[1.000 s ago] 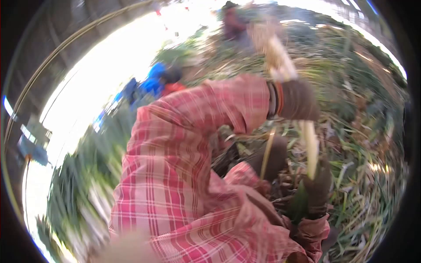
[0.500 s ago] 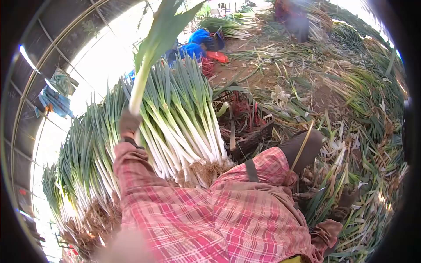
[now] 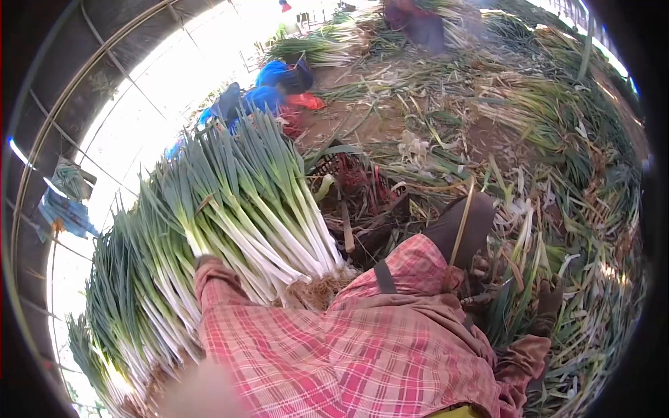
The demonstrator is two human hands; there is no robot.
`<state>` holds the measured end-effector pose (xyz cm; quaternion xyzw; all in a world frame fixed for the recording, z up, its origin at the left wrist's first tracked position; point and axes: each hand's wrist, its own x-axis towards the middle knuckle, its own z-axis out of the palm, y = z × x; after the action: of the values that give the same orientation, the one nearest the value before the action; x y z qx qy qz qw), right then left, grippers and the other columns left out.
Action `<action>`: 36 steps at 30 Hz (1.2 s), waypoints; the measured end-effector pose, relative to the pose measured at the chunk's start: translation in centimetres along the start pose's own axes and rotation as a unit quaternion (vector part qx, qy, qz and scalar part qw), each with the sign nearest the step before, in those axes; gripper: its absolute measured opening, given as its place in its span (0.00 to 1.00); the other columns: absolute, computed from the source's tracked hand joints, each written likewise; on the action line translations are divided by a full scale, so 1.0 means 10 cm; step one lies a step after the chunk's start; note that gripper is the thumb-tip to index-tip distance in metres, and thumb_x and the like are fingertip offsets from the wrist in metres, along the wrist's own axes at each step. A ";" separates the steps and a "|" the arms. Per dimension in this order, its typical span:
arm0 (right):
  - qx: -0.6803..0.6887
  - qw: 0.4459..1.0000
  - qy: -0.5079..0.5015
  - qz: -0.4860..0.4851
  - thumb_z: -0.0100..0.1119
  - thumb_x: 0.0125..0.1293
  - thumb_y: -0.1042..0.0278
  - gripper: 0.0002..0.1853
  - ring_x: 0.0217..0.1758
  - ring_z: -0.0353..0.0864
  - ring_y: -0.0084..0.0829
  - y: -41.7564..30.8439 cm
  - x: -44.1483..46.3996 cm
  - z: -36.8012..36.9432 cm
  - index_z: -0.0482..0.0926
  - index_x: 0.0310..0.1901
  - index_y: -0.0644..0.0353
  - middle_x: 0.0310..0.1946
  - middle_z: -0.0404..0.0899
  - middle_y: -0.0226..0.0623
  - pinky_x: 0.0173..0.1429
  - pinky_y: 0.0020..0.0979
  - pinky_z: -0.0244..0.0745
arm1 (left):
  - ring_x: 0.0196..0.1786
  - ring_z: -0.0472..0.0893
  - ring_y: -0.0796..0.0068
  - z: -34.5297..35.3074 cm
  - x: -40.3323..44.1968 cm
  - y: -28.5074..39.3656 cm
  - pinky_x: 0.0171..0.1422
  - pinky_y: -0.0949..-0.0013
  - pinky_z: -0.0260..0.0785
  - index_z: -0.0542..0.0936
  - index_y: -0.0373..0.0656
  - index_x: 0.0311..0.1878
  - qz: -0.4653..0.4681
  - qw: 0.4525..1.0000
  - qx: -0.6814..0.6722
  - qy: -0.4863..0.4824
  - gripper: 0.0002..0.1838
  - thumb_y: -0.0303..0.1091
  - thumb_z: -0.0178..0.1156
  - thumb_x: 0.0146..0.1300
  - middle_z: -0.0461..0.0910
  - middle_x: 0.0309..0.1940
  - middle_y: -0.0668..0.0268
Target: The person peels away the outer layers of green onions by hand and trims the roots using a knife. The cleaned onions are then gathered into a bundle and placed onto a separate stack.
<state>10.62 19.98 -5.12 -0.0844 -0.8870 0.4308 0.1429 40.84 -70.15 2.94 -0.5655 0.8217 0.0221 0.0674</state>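
Note:
My left hand (image 3: 208, 262), in a dark glove, is closed around the white stem of a large green onion (image 3: 197, 240) and is partly hidden by my sleeve. That onion leans upright against a long row of green onions (image 3: 265, 202), leaves up and brown roots at the bottom. My right hand (image 3: 548, 304), gloved too, is low on the right, just above loose onion leaves (image 3: 516, 313). Its fingers blend into the dark greens, so their grip is unclear.
A dark crate (image 3: 341, 167) with red netting stands ahead, a wooden-handled tool (image 3: 347, 226) beside it. Onion trimmings (image 3: 446, 132) cover the ground on the right. Blue and red items (image 3: 275, 83) lie beyond the row. A person (image 3: 418, 28) is at the far top.
My left hand has lowered the raised green onion into the row. My right hand has moved up slightly. The view has shifted a little.

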 end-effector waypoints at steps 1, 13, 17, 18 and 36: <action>0.004 1.000 0.012 -0.005 0.60 0.61 0.60 0.27 0.42 0.77 0.33 0.06 0.02 0.03 0.71 0.59 0.66 0.49 0.77 0.42 0.48 0.34 0.74 | 0.46 0.82 0.50 -0.15 0.07 0.10 0.48 0.55 0.74 0.81 0.40 0.46 0.020 0.999 0.015 0.039 0.27 0.51 0.65 0.49 0.82 0.44 0.48; -0.125 0.964 0.216 0.090 0.61 0.54 0.57 0.22 0.41 0.81 0.50 -0.35 -0.26 -0.23 0.77 0.49 0.60 0.40 0.81 0.51 0.49 0.45 0.74 | 0.45 0.81 0.52 -1.01 -2.71 5.54 0.50 0.58 0.73 0.80 0.44 0.49 0.807 0.534 -0.182 0.176 0.18 0.41 0.61 0.57 0.82 0.42 0.57; -0.057 0.960 0.202 0.183 0.60 0.57 0.57 0.19 0.41 0.82 0.48 -0.35 -0.30 -0.33 0.78 0.47 0.59 0.38 0.82 0.49 0.48 0.42 0.75 | 0.40 0.83 0.58 0.12 -4.65 6.05 0.40 0.58 0.76 0.82 0.45 0.40 0.857 0.479 0.187 0.025 0.11 0.36 0.55 0.57 0.83 0.36 0.60; -0.027 0.959 0.184 0.216 0.59 0.58 0.57 0.18 0.42 0.82 0.47 -0.33 -0.30 -0.38 0.78 0.47 0.59 0.38 0.82 0.47 0.48 0.40 0.75 | 0.44 0.83 0.56 0.95 -4.76 6.22 0.44 0.58 0.76 0.82 0.46 0.43 0.859 0.483 0.141 -0.099 0.13 0.40 0.57 0.58 0.83 0.37 0.59; -0.233 0.914 -0.135 0.303 0.70 0.50 0.45 0.41 0.54 0.79 0.47 0.76 -0.26 1.59 0.68 0.62 0.58 0.49 0.80 0.50 0.59 0.44 0.72 | 0.52 0.79 0.46 0.96 -4.68 5.92 0.55 0.54 0.71 0.66 0.34 0.56 0.661 0.587 0.348 -0.313 0.40 0.50 0.69 0.46 0.78 0.47 0.42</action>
<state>8.05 12.13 -20.91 -0.3213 -0.9048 0.2422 -0.1391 2.96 -4.44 -2.58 0.2416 0.8423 -0.0510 0.4791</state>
